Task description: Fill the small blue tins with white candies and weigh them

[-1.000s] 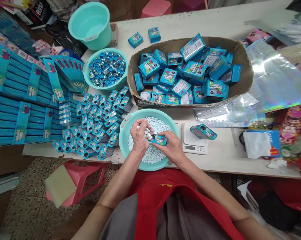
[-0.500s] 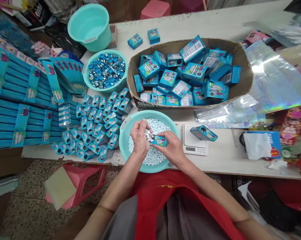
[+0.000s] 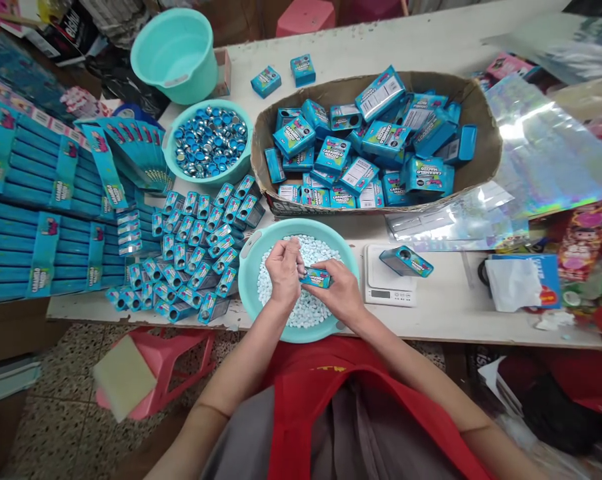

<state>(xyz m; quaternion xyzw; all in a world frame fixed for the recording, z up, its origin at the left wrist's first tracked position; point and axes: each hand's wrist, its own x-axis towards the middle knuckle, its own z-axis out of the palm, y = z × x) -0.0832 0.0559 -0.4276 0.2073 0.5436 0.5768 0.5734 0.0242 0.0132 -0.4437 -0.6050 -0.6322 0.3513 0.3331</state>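
My right hand grips a small blue candy tin by its far end, above a turquoise basin of pale white-blue candies. The tin lies tilted on its side, its open end turned left. My left hand is closed, with curled fingertips against that opening. Candies in its grasp are mostly hidden by the fingers. A white digital scale stands right of the basin, with another blue tin upright on it, its round hole uncovered.
Behind the basin, a cardboard box holds many blue tins. Open tins stand grouped at left, near a bowl of metal caps. A turquoise bucket stands farther back. Shiny plastic sheets lie at right.
The white candies that showed in my left hand a second ago are now mostly out of sight, as its fingers have closed in at the tin's opening. My right hand keeps hold of the tin.
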